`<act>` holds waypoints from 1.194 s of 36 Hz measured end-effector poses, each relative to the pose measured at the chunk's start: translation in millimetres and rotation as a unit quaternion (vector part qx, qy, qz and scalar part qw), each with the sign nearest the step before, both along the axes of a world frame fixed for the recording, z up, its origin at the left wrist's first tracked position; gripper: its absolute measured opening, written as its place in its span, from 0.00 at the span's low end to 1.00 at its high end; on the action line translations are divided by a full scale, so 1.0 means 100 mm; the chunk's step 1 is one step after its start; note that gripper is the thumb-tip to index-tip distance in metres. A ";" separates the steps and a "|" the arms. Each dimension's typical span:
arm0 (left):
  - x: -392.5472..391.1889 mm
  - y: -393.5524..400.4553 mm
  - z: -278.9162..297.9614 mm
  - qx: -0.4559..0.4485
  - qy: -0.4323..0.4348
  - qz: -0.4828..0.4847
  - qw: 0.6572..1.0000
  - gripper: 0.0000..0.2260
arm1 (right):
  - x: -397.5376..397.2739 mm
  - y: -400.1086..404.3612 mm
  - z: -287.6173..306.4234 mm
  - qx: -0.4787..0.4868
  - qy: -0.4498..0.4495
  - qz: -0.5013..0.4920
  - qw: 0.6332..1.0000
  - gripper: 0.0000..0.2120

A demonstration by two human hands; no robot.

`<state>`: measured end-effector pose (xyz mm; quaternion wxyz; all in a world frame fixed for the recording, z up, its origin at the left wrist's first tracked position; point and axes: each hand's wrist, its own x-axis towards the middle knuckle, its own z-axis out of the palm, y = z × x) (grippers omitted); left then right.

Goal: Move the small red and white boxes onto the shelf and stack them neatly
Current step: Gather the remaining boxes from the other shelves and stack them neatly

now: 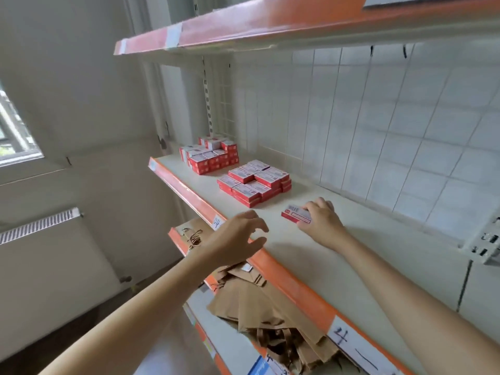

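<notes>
A single red and white box [296, 215] is lying flat on the shelf [311, 247], white label face up, red edge toward me. Print on the label is too blurred to read. My right hand [323, 224] is grasping it from the right side, fingers curled over its far end, palm down, wrist low on the shelf surface, forearm running back toward the lower right.

Just beyond it, toward the left, a low stack of boxes [254, 182] is sitting two or three layers deep, tops showing the same white label with red border; text illegible. Further back at the shelf's left end, a taller stack [209, 155] is standing close to the slotted upright, its top uneven, with a couple of boxes rising higher at the rear. The two stacks are apart, with bare shelf between them.

My left hand [238, 240] is hovering over the orange front edge [297, 288] of the shelf, holding nothing, fingers loosely spread and bent, thumb out, pointing toward the single box but well short of it.

Writing I am making out: a white tag [217, 221] on the front edge by my left hand reading something like "04", and a larger white tag [354, 347] lower right with a handwritten "4" and a dash.

Below, on the lower shelf, brown paper bags [259, 304] with twisted handles are lying in a loose heap. Behind the shelf, white tiled wall [378, 117]; to the left, a radiator [40, 226] under a window.
</notes>
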<state>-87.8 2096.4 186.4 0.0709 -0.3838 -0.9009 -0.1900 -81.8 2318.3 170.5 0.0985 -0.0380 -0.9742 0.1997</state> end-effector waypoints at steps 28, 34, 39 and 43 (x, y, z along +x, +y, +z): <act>-1.40 0.68 -0.44 0.116 -0.088 -0.310 0.939 0.16 | -0.08 -0.01 -0.30 -0.170 0.172 -0.336 0.910 0.15; -1.40 0.66 -0.40 0.140 -0.145 -0.282 0.938 0.12 | -0.09 0.01 -0.32 -0.174 0.165 -0.330 0.913 0.14; -1.41 0.68 -0.35 0.173 -0.185 -0.238 0.938 0.07 | -0.09 0.01 -0.32 -0.170 0.166 -0.318 0.918 0.13; -1.43 0.71 -0.37 0.184 -0.142 -0.225 0.946 0.07 | -0.09 0.02 -0.34 -0.165 0.165 -0.318 0.919 0.13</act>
